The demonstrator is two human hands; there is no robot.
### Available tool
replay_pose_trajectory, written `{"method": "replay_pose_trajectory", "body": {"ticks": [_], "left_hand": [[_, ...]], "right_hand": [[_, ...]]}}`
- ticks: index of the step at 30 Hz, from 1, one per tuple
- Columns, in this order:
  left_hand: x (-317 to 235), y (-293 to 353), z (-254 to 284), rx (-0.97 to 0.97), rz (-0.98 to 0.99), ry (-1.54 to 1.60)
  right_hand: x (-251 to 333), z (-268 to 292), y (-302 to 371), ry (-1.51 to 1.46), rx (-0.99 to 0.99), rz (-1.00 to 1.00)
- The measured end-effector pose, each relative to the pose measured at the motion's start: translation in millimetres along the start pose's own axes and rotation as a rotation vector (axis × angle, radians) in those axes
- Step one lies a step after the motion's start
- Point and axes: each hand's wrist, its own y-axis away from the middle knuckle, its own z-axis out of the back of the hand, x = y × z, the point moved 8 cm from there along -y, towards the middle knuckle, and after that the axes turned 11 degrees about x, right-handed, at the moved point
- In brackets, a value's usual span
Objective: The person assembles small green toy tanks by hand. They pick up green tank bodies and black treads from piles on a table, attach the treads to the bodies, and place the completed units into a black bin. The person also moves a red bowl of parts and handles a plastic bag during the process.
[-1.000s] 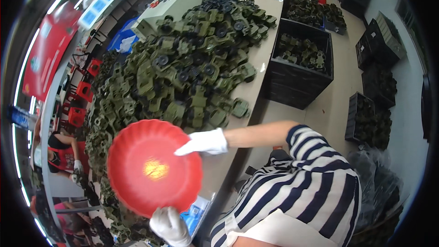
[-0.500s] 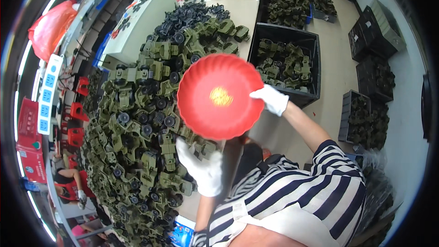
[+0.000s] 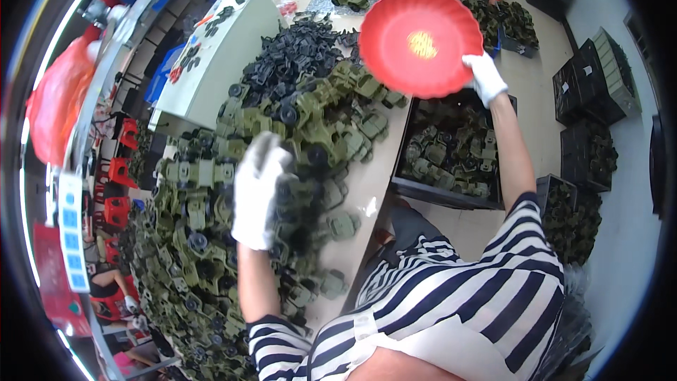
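My right hand (image 3: pixel 486 79), in a white glove, grips the rim of a round red plate (image 3: pixel 384 39) with a scalloped edge. A golden patch sits at its middle; I cannot tell whether it is print or small pieces. The plate is held up above the table's far right edge and the near dark bin. My left hand (image 3: pixel 257 194), gloved too, is over a heap of olive-green toy vehicles (image 3: pixel 211 204) with dark wheels. Its fingers are stretched out and a little blurred, with nothing seen in them.
Dark grey toy parts (image 3: pixel 296 46) are heaped beyond the green ones. A black bin (image 3: pixel 451 199) of green vehicles stands right of the table. More crates (image 3: pixel 596 77) line the right wall. A white box-like stand (image 3: pixel 211 63) holds small parts at the left. Other people sit at the far left.
The red plate has moved away and to the right in my right hand, off the heap. My left hand has moved away from me and left, over the green vehicles.
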Motion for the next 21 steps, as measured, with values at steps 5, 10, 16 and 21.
{"method": "replay_pose_trajectory", "body": {"ticks": [5, 10, 16, 21], "left_hand": [[-0.9, -171.2, 67.9, 0.026, 0.056, -0.166], [66.4, -326.6, 90.7, 0.145, 0.2, -0.611], [105.6, -433.9, 68.7, 0.072, 0.396, -1.335], [153.8, -485.0, 101.8, 0.062, 0.359, -1.14]], "right_hand": [[-17.1, 48.2, -176.6, 1.007, -0.427, -0.106], [-67.2, -9.8, -243.1, 1.097, -0.296, -0.28], [-108.4, -84.5, -214.3, 1.017, -0.222, -0.285], [-133.6, -124.8, -252.6, 0.921, -0.12, -0.239]]}}
